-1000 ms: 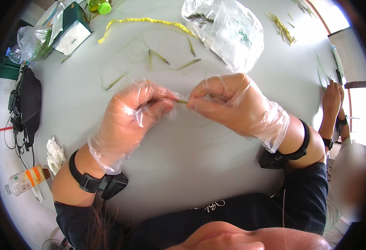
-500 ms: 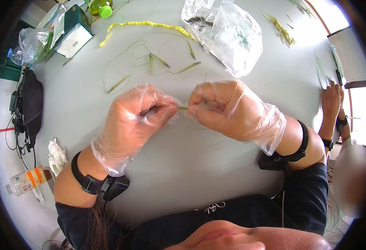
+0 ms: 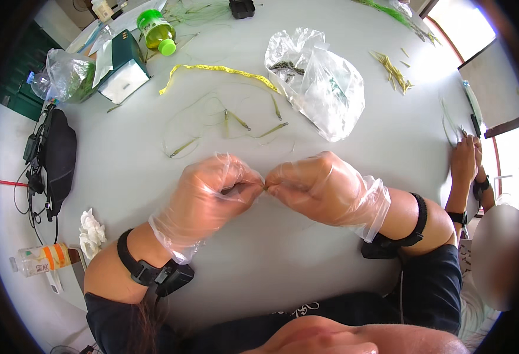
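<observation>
My left hand [image 3: 215,192], in a clear plastic glove, pinches with thumb and forefinger. My right hand [image 3: 324,189], gloved alike, is closed with its fingertips against the left ones. Between them shows a tiny bit of a slender olive-green piece [image 3: 265,187]; the rest of it is hidden by the fingers. Just beyond lie several similar pieces, olive-green and tapered with small metal ends and thin green line, among them one on the left [image 3: 183,147] and one on the right [image 3: 273,130].
Farther off lie a yellow tape measure [image 3: 224,69], a clear plastic bag [image 3: 336,97] with dark metal bits and a loose yellow-green pile [image 3: 394,74]. A green-capped bottle [image 3: 156,32] and dark green box [image 3: 123,65] stand far left. At right are a co-worker's hands [image 3: 467,154].
My hands have drawn together, so less of the olive-green piece shows between the fingertips. The whole view has shifted, with the table's things now lower in it.
</observation>
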The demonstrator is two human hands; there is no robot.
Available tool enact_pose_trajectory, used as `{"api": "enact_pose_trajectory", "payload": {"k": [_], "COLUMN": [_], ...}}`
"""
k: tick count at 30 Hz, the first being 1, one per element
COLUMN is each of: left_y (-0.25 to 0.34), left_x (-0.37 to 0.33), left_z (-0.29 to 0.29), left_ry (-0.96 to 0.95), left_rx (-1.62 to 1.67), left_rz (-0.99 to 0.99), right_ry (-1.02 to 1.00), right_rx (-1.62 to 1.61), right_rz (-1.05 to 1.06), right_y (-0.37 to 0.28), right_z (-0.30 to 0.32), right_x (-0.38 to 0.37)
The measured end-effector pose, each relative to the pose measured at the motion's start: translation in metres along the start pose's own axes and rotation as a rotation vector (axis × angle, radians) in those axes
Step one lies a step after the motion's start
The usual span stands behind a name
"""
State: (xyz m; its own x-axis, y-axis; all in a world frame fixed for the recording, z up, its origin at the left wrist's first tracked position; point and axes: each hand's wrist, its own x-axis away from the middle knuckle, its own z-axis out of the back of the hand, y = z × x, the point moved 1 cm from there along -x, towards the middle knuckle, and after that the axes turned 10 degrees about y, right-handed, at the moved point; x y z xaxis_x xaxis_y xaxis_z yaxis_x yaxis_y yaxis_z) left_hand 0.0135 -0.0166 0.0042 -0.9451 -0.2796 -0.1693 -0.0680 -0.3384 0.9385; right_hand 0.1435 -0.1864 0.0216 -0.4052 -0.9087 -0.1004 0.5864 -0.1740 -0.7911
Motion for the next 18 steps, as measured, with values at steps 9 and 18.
{"api": "enact_pose_trajectory", "payload": {"k": [9,18], "left_y": [0.0009,0.0011], "left_x": [-0.0035,-0.0036], "left_z": [0.0025,0.0027], "left_ry": [0.044,-0.019], "left_rx": [0.124,0.071], "left_rz": [0.180,0.194], "right_ry": [0.103,0.083], "right_rx": [-0.052,-0.100], "right_rz": [-0.121,-0.160], "right_y": [0.0024,0.0033], "right_z": [0.0027,0.0015], "right_x": [-0.0019,-0.0013]}}
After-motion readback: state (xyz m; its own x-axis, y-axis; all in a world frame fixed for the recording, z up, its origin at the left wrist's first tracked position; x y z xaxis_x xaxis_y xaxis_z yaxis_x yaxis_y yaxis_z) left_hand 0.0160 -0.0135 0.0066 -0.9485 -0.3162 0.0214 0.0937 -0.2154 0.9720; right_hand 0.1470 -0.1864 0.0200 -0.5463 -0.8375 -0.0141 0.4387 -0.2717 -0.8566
